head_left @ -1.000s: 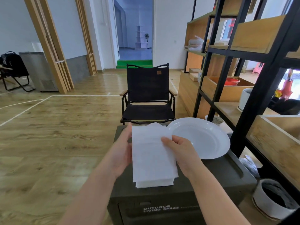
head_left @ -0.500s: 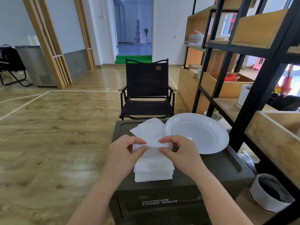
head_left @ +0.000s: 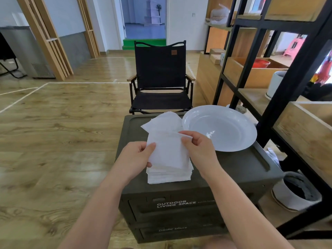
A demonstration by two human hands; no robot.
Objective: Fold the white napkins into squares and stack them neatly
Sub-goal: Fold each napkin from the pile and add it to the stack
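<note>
Just below the middle of the frame, both hands hold one white napkin up over the pile of napkins that sits on the dark green storage box serving as the table. The left hand pinches the napkin's left edge, thumb on the near face and fingers behind. The right hand pinches its upper right corner between thumb and curled fingers. Both grips are closed on the same sheet.

The sheet hangs between the two grips, tilted, with its upper edge toward the top of the frame and its lower corner drooping onto the pile directly beneath. It looks already folded down to a rough square, though I cannot tell how many layers it has.

The relation that matters is where the sheet goes from here. The pile lies straight below the grips, nearer the bottom of the frame. A few looser napkins lie just above it in the picture, touching the rim of the white plate, which sits at middle right. The right hand is the nearer one to the plate; the left hand is nearer the pile's left edge. Setting the square down should call for lowering both grips together so its edges line up with whatever it lands on.
</note>
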